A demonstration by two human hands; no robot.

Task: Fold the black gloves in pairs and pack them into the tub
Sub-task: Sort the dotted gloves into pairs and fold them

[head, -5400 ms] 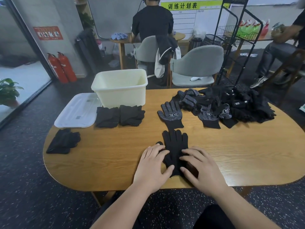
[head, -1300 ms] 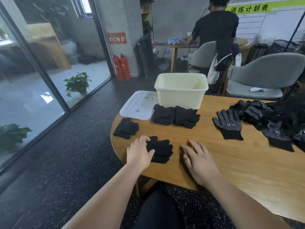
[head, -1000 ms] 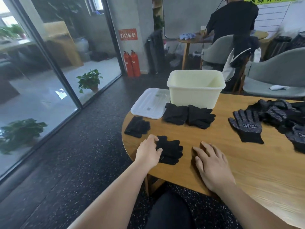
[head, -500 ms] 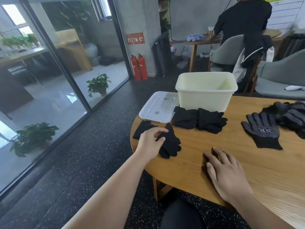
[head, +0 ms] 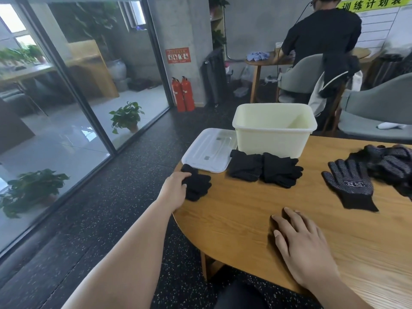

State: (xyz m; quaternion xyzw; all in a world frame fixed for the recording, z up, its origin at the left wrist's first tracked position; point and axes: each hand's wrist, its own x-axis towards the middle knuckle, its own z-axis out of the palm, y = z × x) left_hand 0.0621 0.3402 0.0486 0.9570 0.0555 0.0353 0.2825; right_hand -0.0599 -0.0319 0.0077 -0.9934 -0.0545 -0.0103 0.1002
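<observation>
My left hand [head: 175,189] grips a folded pair of black gloves [head: 198,186] at the table's left edge, thumb on top. It lies against another folded pair [head: 186,169] that my hand partly hides. My right hand [head: 305,244] rests flat and open on the bare wooden table [head: 245,210]. The cream tub [head: 272,141] stands at the far side, and what shows of its inside is bare. Two more folded pairs [head: 245,167] [head: 282,171] lie in front of it. A single dotted glove [head: 350,186] lies flat to the right, beside a pile of loose gloves [head: 389,162].
The tub's white lid [head: 207,150] lies left of the tub at the table edge. Grey chairs [head: 374,112] stand behind the table. A person in black [head: 321,34] sits at another table. A glass wall [head: 66,108] runs along the left.
My left hand has slid the folded pair left and away, up against the pair at the table's edge. My right hand has stayed flat on the table. The view has swung left.
</observation>
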